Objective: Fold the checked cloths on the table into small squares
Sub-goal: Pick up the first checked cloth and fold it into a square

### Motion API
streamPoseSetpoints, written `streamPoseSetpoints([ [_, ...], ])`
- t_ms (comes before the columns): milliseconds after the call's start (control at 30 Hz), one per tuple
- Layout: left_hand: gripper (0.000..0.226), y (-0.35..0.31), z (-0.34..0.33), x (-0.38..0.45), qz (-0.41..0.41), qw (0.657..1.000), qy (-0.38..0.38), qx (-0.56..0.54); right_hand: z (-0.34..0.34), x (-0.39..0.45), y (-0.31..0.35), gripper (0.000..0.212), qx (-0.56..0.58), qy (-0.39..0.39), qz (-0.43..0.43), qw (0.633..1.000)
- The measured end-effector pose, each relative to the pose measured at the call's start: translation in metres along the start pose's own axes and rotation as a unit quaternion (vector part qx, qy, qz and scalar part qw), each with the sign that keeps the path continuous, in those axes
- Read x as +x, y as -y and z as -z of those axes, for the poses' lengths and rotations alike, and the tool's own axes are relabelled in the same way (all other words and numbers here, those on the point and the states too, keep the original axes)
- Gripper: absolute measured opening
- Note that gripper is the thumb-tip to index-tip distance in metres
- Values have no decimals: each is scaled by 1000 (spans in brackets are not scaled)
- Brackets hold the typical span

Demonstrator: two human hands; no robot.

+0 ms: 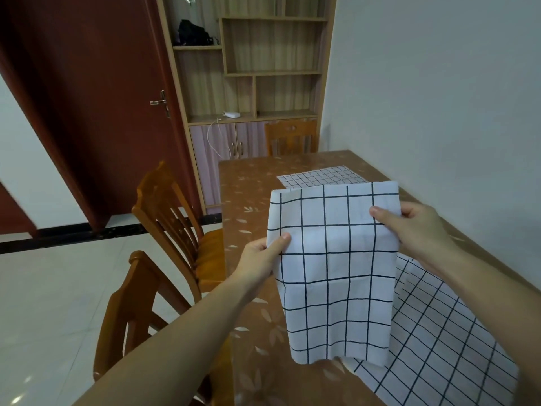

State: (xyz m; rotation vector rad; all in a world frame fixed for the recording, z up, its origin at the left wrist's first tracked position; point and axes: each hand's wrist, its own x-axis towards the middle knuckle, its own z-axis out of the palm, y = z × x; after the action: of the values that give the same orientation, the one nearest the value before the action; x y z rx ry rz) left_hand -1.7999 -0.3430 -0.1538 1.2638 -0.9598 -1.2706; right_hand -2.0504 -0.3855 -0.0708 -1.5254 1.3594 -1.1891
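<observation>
A white cloth with a black grid [333, 268] hangs in the air above the table, doubled over into a tall rectangle. My left hand [262, 256] pinches its left edge partway down. My right hand [415, 230] grips its upper right edge, thumb on the front. Under it, a second checked cloth [439, 347] lies spread on the near right of the table. A third checked cloth [322, 175] lies flat at the far end, partly hidden by the one I hold.
The brown table [248, 218] has a glossy leaf-patterned cover and stands against the white wall on the right. Two wooden chairs [172, 221] stand along its left side and another chair [291, 136] at the far end. A shelf cabinet and red door are behind.
</observation>
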Motion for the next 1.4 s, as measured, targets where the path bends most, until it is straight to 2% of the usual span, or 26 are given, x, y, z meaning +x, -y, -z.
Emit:
streamPoseSetpoints([
  [100, 27, -3, 2, -1, -2, 1000, 5, -11, -1, 3, 0, 7, 4, 11, -15, 1000],
  [133, 33, -4, 2, -1, -6, 1000, 9, -11, -1, 5, 3, 26, 0, 9, -17, 1000],
  [200, 66, -6, -1, -4, -26, 999, 23, 5, -3, 11, 14, 80, -84, -2, 15, 996],
  [233, 80, -8, -3, -5, -32, 999, 37, 17, -7, 12, 25, 98, -139, 7, 54, 989],
  [267, 86, -8, -5, -6, -36, 998, 51, 32, -14, 12, 37, 106, -191, 34, 101, 976],
  [300, 81, -9, -6, -5, -42, 996, 64, 53, -22, 12, 50, 109, -249, 76, 148, 954],
  [367, 52, -12, -7, -7, -60, 990, 78, 98, -42, 13, 70, 111, -347, 182, 198, 899],
  [400, 43, -13, -7, -7, -69, 987, 83, 117, -50, 16, 76, 109, -366, 235, 186, 881],
  [467, 48, -16, -4, -7, -88, 980, 103, 143, -59, 21, 83, 95, -361, 320, 125, 867],
  [533, 54, -19, 0, -9, -101, 975, 121, 159, -61, 27, 83, 59, -356, 364, 108, 854],
  [600, 50, -22, 6, -11, -99, 972, 133, 169, -64, 31, 83, 16, -322, 365, 127, 864],
  [633, 44, -23, 9, -13, -95, 973, 129, 166, -64, 32, 83, 6, -297, 356, 132, 876],
  [733, 24, -19, 21, -13, -89, 977, 101, 166, -57, 38, 88, 3, -232, 311, 139, 911],
  [833, 16, -13, 36, -14, -104, 968, 87, 209, -46, 42, 96, 3, -227, 277, 165, 919],
  [933, 33, -4, 53, -13, -106, 960, 74, 248, -36, 46, 96, 6, -234, 252, 178, 922],
  [1033, 67, 5, 68, -11, -111, 952, 69, 278, -26, 49, 92, 6, -242, 230, 183, 925],
  [1133, 61, 10, 78, -11, -99, 943, 65, 311, -15, 54, 88, 6, -236, 210, 176, 932],
  [1233, 69, 13, 86, -10, -86, 961, 44, 261, -7, 57, 84, 8, -232, 181, 174, 940],
  [1267, 64, 13, 86, -10, -77, 967, 35, 241, -4, 59, 81, 6, -225, 171, 169, 944],
  [1333, 40, 9, 85, -10, -67, 975, 21, 213, 3, 63, 74, 6, -205, 147, 147, 956],
  [1400, 30, 4, 82, -10, -66, 980, 21, 186, 10, 69, 64, 7, -192, 127, 116, 966],
])
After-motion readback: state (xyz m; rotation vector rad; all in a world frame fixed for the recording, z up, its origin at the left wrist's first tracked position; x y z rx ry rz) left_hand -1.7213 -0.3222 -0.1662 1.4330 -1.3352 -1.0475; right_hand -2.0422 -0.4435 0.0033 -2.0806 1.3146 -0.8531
